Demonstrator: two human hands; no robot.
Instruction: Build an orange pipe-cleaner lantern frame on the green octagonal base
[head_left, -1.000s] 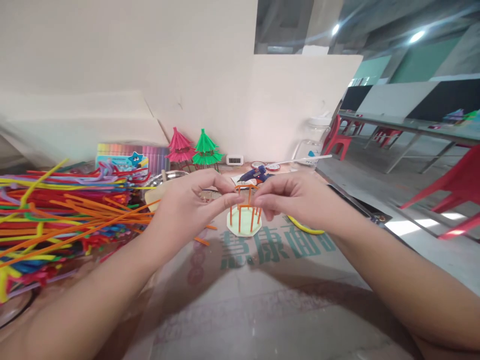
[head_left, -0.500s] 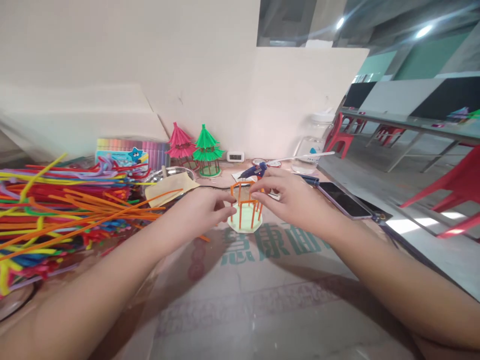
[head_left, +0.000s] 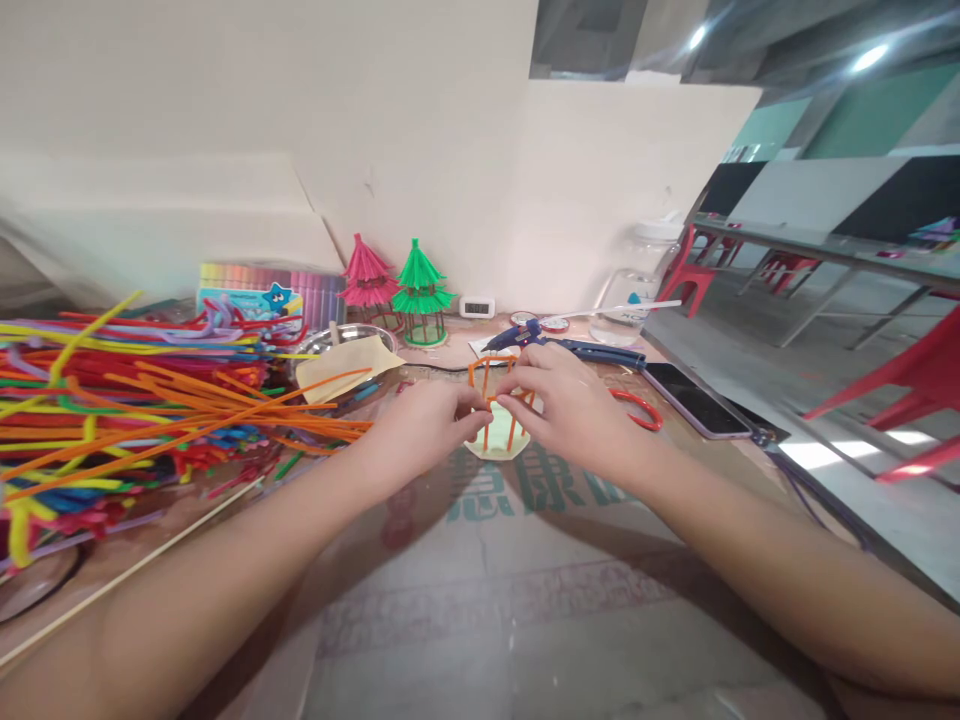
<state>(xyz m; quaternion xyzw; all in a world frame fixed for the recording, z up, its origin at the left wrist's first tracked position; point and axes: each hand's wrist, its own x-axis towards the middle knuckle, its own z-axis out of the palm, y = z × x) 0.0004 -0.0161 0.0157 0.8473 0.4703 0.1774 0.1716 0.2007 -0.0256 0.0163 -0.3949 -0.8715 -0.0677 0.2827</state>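
Observation:
A small orange pipe-cleaner frame (head_left: 486, 436) stands upright on a pale green, many-sided base (head_left: 498, 453) in the middle of the table. My left hand (head_left: 431, 428) pinches the frame's near upper part from the left, thumb and index finger together. From the right, my right hand (head_left: 559, 400) pinches the same upper part, its fingertips almost meeting those of the left. My fingers hide some of the frame's posts and upper bars. Just behind the frame lies a blue glue gun (head_left: 529, 332), its nozzle pointing left.
To the left lies a heap of coloured pipe cleaners (head_left: 172, 420). Behind stand pink (head_left: 367, 280) and green (head_left: 421, 290) pipe-cleaner pavilions, a small digital clock (head_left: 477, 307) and a water bottle (head_left: 630, 285). Red-handled scissors (head_left: 637, 410) and a phone (head_left: 697, 400) are at the right.
My hands have drawn closer together, and their fingertips now close on the near upper part of the orange frame. The view has shifted slightly.

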